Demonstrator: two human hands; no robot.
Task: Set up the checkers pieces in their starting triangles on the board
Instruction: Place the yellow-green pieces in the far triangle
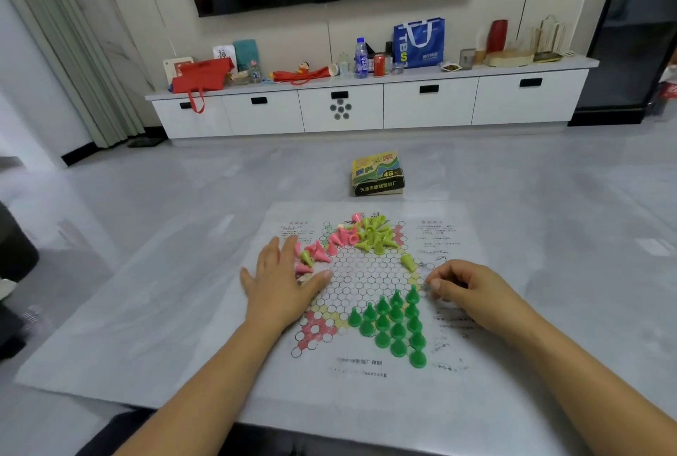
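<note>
Now the greens (394,323) stand done; left hand (282,280) lies flat beside the pinks (331,241), right hand (465,289) is curled, can't tell if holding anything. Next: sorting pinks from yellows (373,234).

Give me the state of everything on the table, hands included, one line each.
dark green pieces: upright, filling the near-right triangle.
yellow-green pieces: heaped loose at the far side, mostly tipped.
pink pieces: scattered on their sides, far left.
board: paper sheet, lying flat.
box: beyond the board, looks closed.
left hand: flat, fingers straight, beside the pink pieces.
right hand: fingers curled at the board's right; whether it holds anything is unclear.
</note>
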